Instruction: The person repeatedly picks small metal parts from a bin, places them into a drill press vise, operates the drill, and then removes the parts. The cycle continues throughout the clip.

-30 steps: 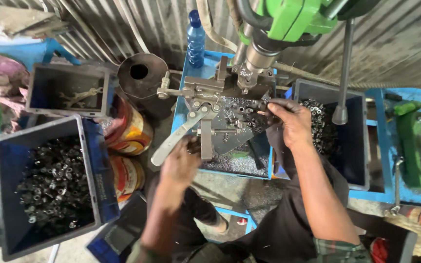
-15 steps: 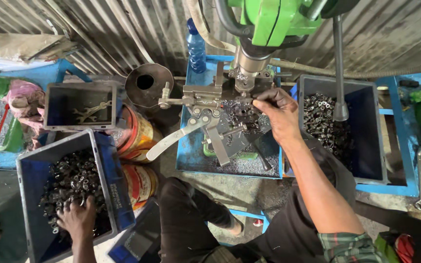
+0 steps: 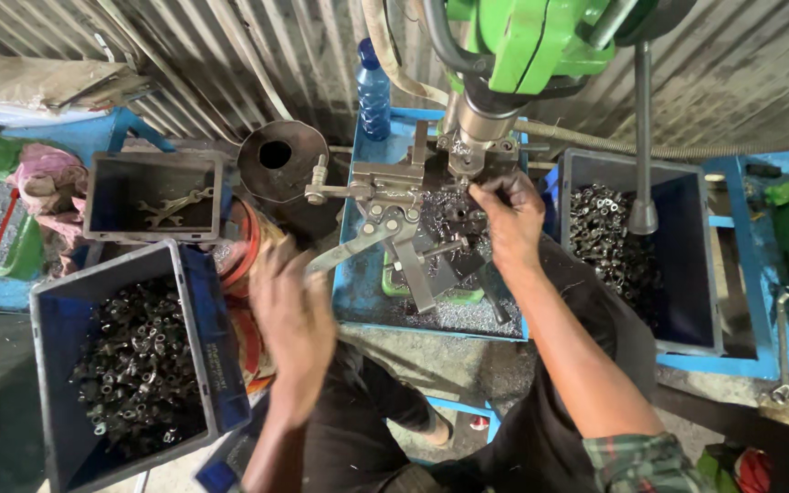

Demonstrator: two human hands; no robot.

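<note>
The right hand [image 3: 507, 217] pinches a small part, too small to make out, at the clamp [image 3: 394, 205] under the green drill [image 3: 527, 55], at twelve o'clock. The left hand [image 3: 292, 310] is blurred at nine o'clock from the blue tray [image 3: 362, 310], beside the lever [image 3: 344, 254]; whether it grips anything cannot be told. A full bin [image 3: 130, 365] crowds it at eight o'clock, another bin [image 3: 636, 256] stands at three o'clock. Corrugated wall [image 3: 230, 55] closes the far edge; bare floor [image 3: 431, 356] lies between the knees.
</note>
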